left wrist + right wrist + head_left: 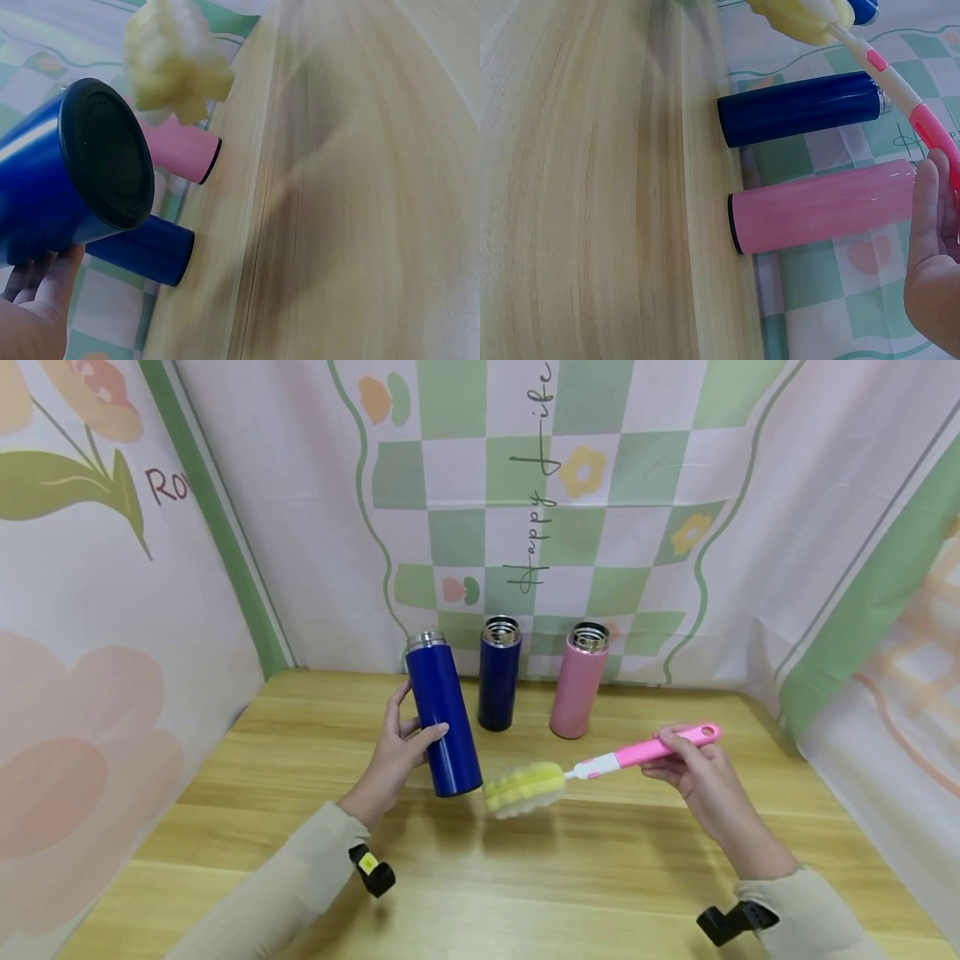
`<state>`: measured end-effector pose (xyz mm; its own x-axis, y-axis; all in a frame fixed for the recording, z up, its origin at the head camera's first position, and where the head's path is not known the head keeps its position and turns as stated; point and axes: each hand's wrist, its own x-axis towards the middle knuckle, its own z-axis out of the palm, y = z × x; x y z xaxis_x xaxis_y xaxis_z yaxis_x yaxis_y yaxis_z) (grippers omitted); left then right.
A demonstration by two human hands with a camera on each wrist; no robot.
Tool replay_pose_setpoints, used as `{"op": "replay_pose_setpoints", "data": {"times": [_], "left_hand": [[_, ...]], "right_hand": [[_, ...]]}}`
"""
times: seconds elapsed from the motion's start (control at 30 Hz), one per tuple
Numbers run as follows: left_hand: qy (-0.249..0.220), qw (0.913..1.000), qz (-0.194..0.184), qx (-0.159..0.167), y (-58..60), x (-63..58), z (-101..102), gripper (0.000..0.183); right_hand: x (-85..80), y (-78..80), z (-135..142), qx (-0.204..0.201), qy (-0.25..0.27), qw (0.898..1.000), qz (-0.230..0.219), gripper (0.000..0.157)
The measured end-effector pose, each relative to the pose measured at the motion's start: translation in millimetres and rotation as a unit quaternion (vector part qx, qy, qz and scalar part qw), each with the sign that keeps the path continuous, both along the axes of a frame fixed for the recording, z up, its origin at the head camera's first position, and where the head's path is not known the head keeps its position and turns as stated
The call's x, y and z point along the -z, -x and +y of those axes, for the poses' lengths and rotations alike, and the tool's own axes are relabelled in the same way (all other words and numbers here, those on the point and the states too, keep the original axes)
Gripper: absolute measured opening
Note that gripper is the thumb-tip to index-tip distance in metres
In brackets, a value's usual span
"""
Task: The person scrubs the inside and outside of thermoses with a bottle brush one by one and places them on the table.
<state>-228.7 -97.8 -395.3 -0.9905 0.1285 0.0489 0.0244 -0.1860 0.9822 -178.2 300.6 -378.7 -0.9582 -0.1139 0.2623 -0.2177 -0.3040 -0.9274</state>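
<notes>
While the blue bottle tilts above the bench, the left hand curls round its side and the right hand pinches a pink-handled brush, yellow sponge head near the bottle's base. Behind stand a navy bottle and a pink bottle.

Near the far edge of the wood-grain desk stand an uncapped dark blue bottle and an uncapped pink bottle. Behind the desk hangs a green-checked cloth; left of the desk, a flower-printed cloth; right, an orange-checked cloth.
</notes>
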Motion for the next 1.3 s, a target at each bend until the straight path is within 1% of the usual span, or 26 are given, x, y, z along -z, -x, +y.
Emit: {"op": "replay_pose_setpoints", "data": {"times": [0.13, 0.43, 0.6, 0.8, 0.9, 1.07, 1.3], "left_hand": [[-0.002, 1.0000, -0.001, -0.007, -0.1, 0.0, 1, 0.091], [-0.013, 0.9995, 0.006, -0.027, -0.1, 0.2, 6, 0.093], [-0.018, 0.9995, 0.008, -0.026, 0.3, 0.0, 9, 0.096], [-0.027, 0.9993, 0.012, -0.023, 0.4, -0.6, 11, 0.094], [-0.027, 0.9993, 0.013, -0.021, 0.2, -0.5, 11, 0.093], [-0.025, 0.9994, 0.013, -0.021, -0.1, 0.5, 8, 0.093], [-0.017, 0.9996, 0.011, -0.021, -0.7, 0.1, 5, 0.091]], "right_hand": [[0.1, -2.2, -5, -0.006, 0.007, 1.000, -0.001, 0.023], [3.1, -4.7, -25, -0.023, 0.003, 1.000, -0.011, 0.022], [8.0, -4.9, -38, -0.024, -0.018, 0.999, -0.019, 0.018], [15.0, -3.9, -49, -0.010, -0.064, 0.998, -0.026, 0.016], [18.1, -2.5, -49, -0.001, -0.078, 0.997, -0.029, 0.016], [19.5, -1.4, -44, 0.010, -0.075, 0.997, -0.027, 0.017], [16.0, -1.5, -34, -0.001, -0.060, 0.998, -0.019, 0.018]]}}
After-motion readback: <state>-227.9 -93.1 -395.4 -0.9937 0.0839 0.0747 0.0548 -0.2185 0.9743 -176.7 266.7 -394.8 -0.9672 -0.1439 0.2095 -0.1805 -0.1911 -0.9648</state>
